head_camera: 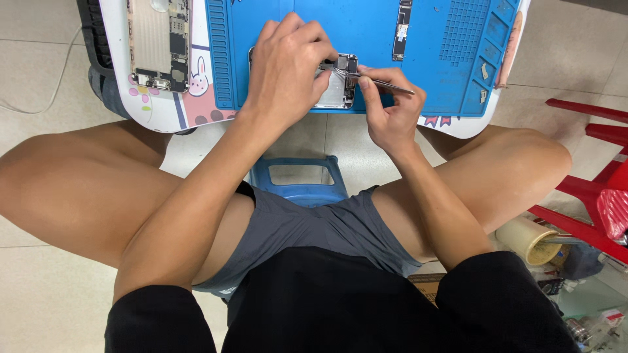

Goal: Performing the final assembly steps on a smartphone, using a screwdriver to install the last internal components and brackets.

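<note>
An opened phone body (340, 88) lies on a blue work mat (366, 39) at the near edge of a small white table (154, 111). My left hand (284, 65) rests on top of the phone and covers most of it, fingers curled down. My right hand (389, 108) grips thin metal tweezers (383, 84), whose tips reach into the phone's upper part beside a small dark component (347, 63).
A second opened phone (160, 42) lies at the table's left. A narrow circuit board (402, 26) sits on the mat's far side. A blue stool (301, 180) is under me. A red plastic chair (598, 196) and a tape roll (526, 238) are on the right.
</note>
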